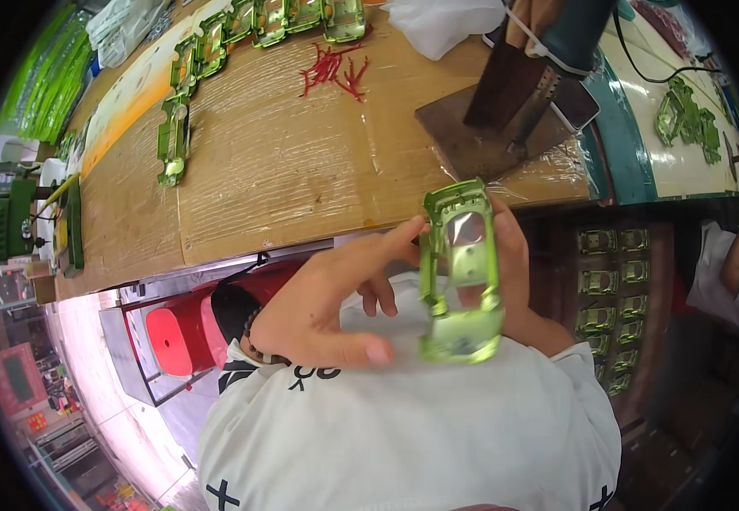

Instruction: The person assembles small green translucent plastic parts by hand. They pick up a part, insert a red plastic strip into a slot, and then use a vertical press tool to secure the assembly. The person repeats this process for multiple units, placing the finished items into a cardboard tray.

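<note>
A shiny green toy car body point(463, 328) with open window gaps is held upright over my lap. My right hand point(512, 264) grips it from behind and the right side, its fingers partly hidden by the body. My left hand point(327, 294) is at the left of the car body, thumb stretched out and fingers apart. Its index fingertip reaches the body's upper left edge; whether it presses there I cannot tell. A dark bit shows by that fingertip, too small to name.
More green car bodies point(174, 140) line the table's point(284, 162) far left and back. Red plastic scraps point(331, 72) lie mid-table. A dark stand on a metal plate point(450, 128) is at right, a phone point(575, 104) beside it. Racked bodies point(596, 281) sit lower right; red stools point(174, 341) left.
</note>
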